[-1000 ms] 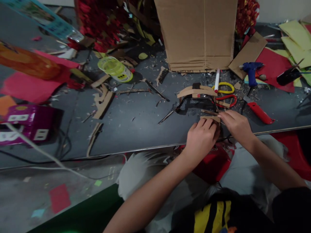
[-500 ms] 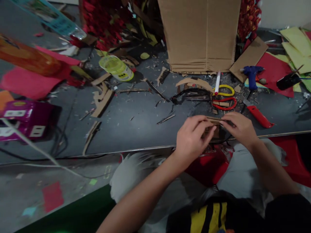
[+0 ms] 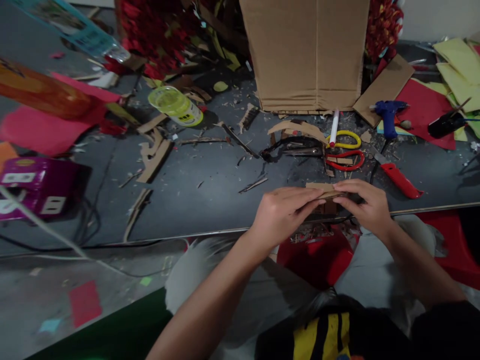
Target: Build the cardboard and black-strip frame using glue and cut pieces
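Note:
Between both hands, at the front edge of the table, is a small brown cardboard piece. My left hand pinches it from the left, fingers stretched over the top and thumb beneath. From the right, my right hand grips the same piece between thumb and fingers. Another cardboard bit shows below it, partly hidden. Just beyond lie scissors with one red and one yellow handle, a white marker with a red tip, and a curved cardboard strip. A red-handled cutter rests right of my right hand.
A tall cardboard box stands at the back. A blue glue gun and a dark bottle lie right. Leftward are a yellow-green jar, cardboard scraps, a purple power box with a white cable, and an orange bottle.
My left hand has shifted left and its fingers have straightened along the cardboard piece. More of the piece's flat top now shows. My right hand stays at the other end.

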The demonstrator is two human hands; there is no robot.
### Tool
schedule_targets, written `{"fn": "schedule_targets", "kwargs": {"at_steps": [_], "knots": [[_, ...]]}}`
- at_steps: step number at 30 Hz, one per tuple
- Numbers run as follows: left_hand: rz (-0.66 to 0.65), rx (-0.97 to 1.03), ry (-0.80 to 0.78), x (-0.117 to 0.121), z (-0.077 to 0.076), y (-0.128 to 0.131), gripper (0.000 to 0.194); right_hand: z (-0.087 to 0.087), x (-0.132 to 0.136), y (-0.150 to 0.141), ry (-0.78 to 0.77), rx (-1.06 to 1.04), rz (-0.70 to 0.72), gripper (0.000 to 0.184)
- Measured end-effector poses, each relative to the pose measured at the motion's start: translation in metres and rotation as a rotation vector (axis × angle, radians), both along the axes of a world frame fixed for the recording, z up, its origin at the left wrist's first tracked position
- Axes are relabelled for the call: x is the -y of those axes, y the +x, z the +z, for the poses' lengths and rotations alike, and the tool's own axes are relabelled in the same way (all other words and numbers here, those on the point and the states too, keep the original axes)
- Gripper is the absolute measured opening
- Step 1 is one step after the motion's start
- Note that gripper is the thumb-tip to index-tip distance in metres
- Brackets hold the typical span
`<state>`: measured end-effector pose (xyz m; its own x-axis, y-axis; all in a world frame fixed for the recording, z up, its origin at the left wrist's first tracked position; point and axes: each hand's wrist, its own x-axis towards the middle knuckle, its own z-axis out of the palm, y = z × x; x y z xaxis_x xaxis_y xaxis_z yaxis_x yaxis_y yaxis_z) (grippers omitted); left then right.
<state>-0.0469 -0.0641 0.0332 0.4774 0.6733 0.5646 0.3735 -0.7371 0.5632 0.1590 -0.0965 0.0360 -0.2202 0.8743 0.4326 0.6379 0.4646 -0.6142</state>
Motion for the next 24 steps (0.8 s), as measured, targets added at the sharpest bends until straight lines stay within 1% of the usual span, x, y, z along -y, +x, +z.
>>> {"fn": "schedule_targets", "kwargs": {"at_steps": [2, 6, 11, 15, 17, 21, 22, 24], "knots": [[-0.020, 0.007, 0.020, 0.001, 0.000, 0.002, 0.014, -0.001, 0.002, -0.005, -0.035, -0.066, -0.002, 0.015], [-0.020, 0.017, 0.055, 0.001, 0.000, 0.006, 0.013, -0.003, 0.006, -0.013, -0.012, -0.123, -0.006, 0.013], [-0.015, -0.046, 0.099, 0.002, -0.001, 0.010, 0.019, -0.005, 0.009, -0.018, -0.024, -0.109, -0.067, 0.019], [0.018, -0.027, 0.094, 0.004, -0.003, 0.013, 0.020, -0.007, 0.009, -0.019, -0.035, -0.094, -0.093, 0.023], [0.027, 0.006, 0.018, 0.003, -0.002, 0.014, 0.019, -0.006, 0.007, -0.017, -0.058, -0.090, -0.103, 0.022], [0.030, 0.075, -0.265, -0.001, 0.002, 0.017, 0.014, -0.004, 0.000, -0.011, -0.141, -0.143, -0.074, 0.018], [0.030, 0.088, -0.314, -0.002, 0.002, 0.018, 0.013, -0.003, -0.001, -0.009, -0.154, -0.159, -0.058, 0.018], [0.019, 0.102, -0.353, -0.004, 0.003, 0.019, 0.012, -0.004, -0.002, -0.007, -0.158, -0.163, -0.053, 0.021]]}}
